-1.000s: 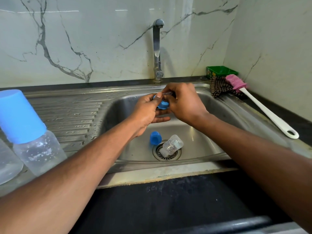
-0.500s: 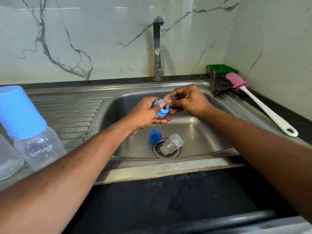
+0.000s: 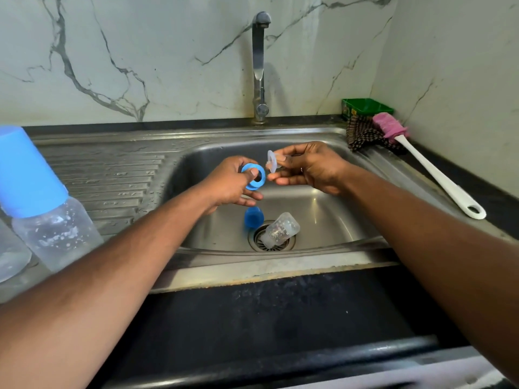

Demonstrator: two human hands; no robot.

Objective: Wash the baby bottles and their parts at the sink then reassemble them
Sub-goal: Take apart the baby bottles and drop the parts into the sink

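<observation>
Left hand point(image 3: 229, 183): held over the sink basin point(image 3: 331, 209), fingers curled round a blue screw ring point(image 3: 254, 176), thumb tip pressed into the ring's opening; the ring faces toward the other hand

Right hand point(image 3: 310, 168): also over the basin, thumb and fingertips pinching a clear silicone teat point(image 3: 271, 162) by its narrow end, the flat round flange turned toward the ring; teat and ring are just beside each other, apart

Basin floor: a blue cap point(image 3: 253, 217) stands next to the drain strainer point(image 3: 271, 240); a clear bottle body point(image 3: 280, 229) lies on its side across the strainer, open neck pointing to the near left

Draining board point(image 3: 112, 175), left of the basin: ribbed steel, wet with droplets; at its near left edge stands an assembled bottle point(image 3: 47, 211), clear body with a tall blue cap on top, tilted in this wide view; part of a second clear bottle point(image 3: 11, 256) shows at the frame edge beside it

Tap point(image 3: 259, 66): steel, upright behind the basin against the marble wall, no water seen running

Right counter: a bottle brush point(image 3: 438, 178) with white handle and pink head lies diagonally, its head resting on a dark checked cloth point(image 3: 362, 136); a green tub point(image 3: 365, 106) sits in the corner behind the cloth
</observation>
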